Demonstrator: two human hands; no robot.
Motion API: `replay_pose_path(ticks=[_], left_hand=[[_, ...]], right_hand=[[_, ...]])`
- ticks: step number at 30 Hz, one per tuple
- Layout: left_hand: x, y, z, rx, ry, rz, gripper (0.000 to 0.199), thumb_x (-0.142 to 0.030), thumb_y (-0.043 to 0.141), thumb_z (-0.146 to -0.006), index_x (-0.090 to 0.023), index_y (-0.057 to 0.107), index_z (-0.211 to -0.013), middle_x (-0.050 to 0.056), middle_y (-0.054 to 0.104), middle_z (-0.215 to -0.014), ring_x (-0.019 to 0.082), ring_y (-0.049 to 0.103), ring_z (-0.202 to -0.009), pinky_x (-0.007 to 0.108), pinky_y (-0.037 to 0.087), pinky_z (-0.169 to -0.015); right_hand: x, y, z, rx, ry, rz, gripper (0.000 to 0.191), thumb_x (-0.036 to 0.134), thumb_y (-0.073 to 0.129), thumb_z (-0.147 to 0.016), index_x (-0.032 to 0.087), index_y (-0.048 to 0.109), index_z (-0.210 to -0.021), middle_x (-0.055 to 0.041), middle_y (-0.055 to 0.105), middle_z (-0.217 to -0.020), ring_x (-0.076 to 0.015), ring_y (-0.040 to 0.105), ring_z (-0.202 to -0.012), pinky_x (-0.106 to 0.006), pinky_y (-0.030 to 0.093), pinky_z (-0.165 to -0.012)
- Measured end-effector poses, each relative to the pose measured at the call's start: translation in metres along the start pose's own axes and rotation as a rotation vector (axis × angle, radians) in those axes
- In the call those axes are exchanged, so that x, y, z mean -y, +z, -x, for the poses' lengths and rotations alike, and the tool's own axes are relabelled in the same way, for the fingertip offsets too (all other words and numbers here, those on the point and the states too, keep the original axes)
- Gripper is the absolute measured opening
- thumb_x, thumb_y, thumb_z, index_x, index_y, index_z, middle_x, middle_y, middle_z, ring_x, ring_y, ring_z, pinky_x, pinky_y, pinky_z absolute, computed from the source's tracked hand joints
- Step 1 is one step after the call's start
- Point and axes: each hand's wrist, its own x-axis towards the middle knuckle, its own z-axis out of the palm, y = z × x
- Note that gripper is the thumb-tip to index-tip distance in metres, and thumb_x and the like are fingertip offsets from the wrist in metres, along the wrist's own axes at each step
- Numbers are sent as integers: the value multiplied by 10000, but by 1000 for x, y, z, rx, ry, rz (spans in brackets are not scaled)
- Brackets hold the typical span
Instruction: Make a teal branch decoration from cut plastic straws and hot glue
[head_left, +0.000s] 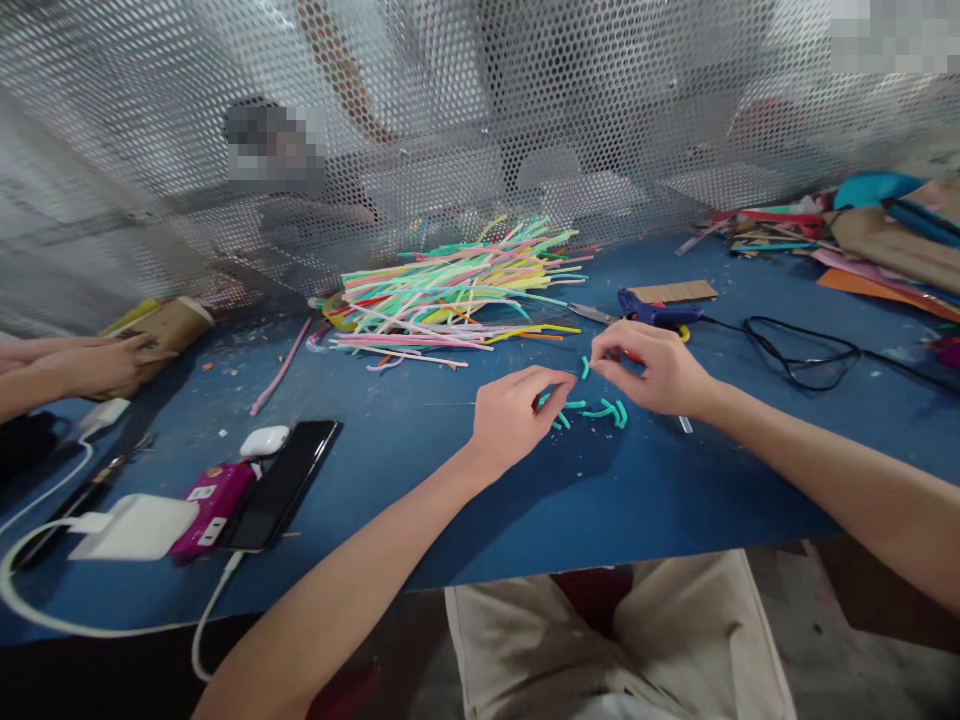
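My right hand point(652, 368) is closed in a pinch, with a short teal pipe cleaner piece point(585, 368) at its fingertips. Just left of that piece, my left hand point(516, 415) is also pinched, thumb against fingers; what it holds, if anything, is too small to make out. Below the hands, more cut teal pieces point(619, 412) lie on the blue table point(480, 530), some partly behind my left fingers. Scissors point(592, 314) lie behind my right hand, which hides part of them. A blue glue gun point(660, 312) rests beyond that hand.
A heap of coloured pipe cleaners point(450, 285) lies before the perforated metal screen point(525, 110). To the left are a phone point(289, 485), a white earbud case point(264, 441), a purple power strip point(214, 510) and another person's hands point(112, 365). A black cord point(795, 345) loops at right.
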Motion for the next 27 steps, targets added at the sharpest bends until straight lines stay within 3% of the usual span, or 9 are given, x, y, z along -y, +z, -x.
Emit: replay_pose_path(ticks=[8, 11, 14, 17, 22, 27], left_hand=[[3, -7, 0, 1, -11, 4, 159, -349, 644, -974, -230, 739, -928, -18, 747, -833, 88, 591, -603, 241, 439, -627], [3, -12, -1, -2, -21, 28, 192, -360, 609, -992, -214, 718, -930, -8, 732, -847, 80, 554, -571, 235, 441, -623], [4, -16, -1, 17, -24, 44, 203, -347, 558, -1017, -208, 698, -966, 2, 727, -883, 79, 572, -594, 229, 445, -635], [7, -16, 0, 48, -37, 62, 199, -333, 539, -1030, -214, 690, -981, -5, 727, -909, 79, 593, -631, 227, 443, -662], [10, -13, 1, 100, -143, 131, 239, -367, 520, -1040, -213, 686, -964, -8, 730, -876, 98, 588, -671, 232, 437, -667], [12, -10, 2, 143, -208, 173, 300, -381, 426, -1071, -203, 642, -967, 11, 702, -893, 115, 598, -743, 231, 437, -686]], right_hand=[[-10, -14, -3, 60, 18, 23, 109, 257, 546, -984, 218, 599, -896, -60, 674, -873, -196, 617, -779, -347, 486, -731], [-8, -14, -3, 91, 13, 37, 42, 261, 606, -947, 224, 625, -955, -50, 676, -905, -175, 590, -726, -336, 489, -705], [-11, -17, -4, 149, -19, 73, 141, 256, 624, -938, 227, 653, -1073, -55, 699, -976, -159, 574, -701, -337, 499, -709], [-20, -24, -6, 148, -36, 125, 104, 251, 618, -946, 230, 691, -1017, -57, 728, -979, -168, 603, -728, -340, 499, -723], [-28, -28, -8, 89, -6, 180, 111, 260, 615, -952, 232, 719, -978, -49, 750, -944, -173, 634, -726, -336, 501, -711], [-18, -23, -9, 171, -56, 151, 154, 283, 582, -979, 223, 725, -982, -51, 768, -987, -184, 688, -835, -325, 525, -788]])
